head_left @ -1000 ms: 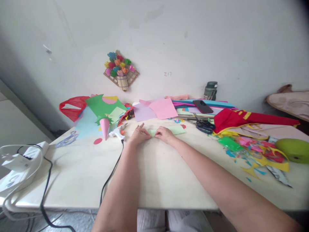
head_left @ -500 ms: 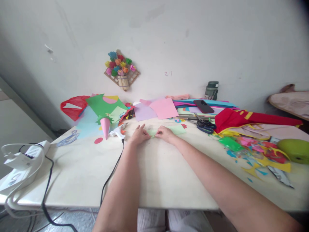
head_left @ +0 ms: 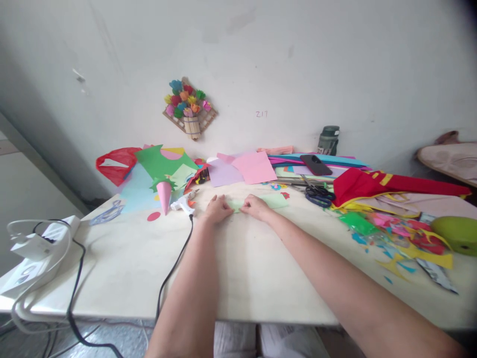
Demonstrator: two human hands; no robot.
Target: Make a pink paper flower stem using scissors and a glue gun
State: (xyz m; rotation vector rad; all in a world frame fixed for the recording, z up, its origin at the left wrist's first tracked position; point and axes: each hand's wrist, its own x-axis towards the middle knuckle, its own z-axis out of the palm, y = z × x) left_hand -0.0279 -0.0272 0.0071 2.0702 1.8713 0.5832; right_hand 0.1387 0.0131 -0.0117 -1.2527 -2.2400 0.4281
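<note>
A pale green paper strip (head_left: 278, 201) lies across the middle of the table, partly hidden under my hands. My left hand (head_left: 218, 209) is closed on the strip's left end, thumb and fingers pressed together. Close beside it, my right hand (head_left: 255, 207) pinches the near edge of the same strip, its fingers curled in. A small gap with green paper showing separates the two hands. Left of my left hand lies a white glue gun (head_left: 182, 204) with a black cord, next to a pink paper cone (head_left: 164, 197) with a green fringed top.
A power strip (head_left: 40, 253) with cables sits at the left edge. Black-handled scissors (head_left: 319, 196), a phone (head_left: 316, 164) and red cloth (head_left: 357, 186) lie to the right, near colourful scraps and a green round object (head_left: 456, 233). Pink paper (head_left: 257, 168) lies behind my hands.
The raised fingers of my left hand have drawn in closer together. The whole view has shifted slightly; my right hand keeps its pinch on the strip.
</note>
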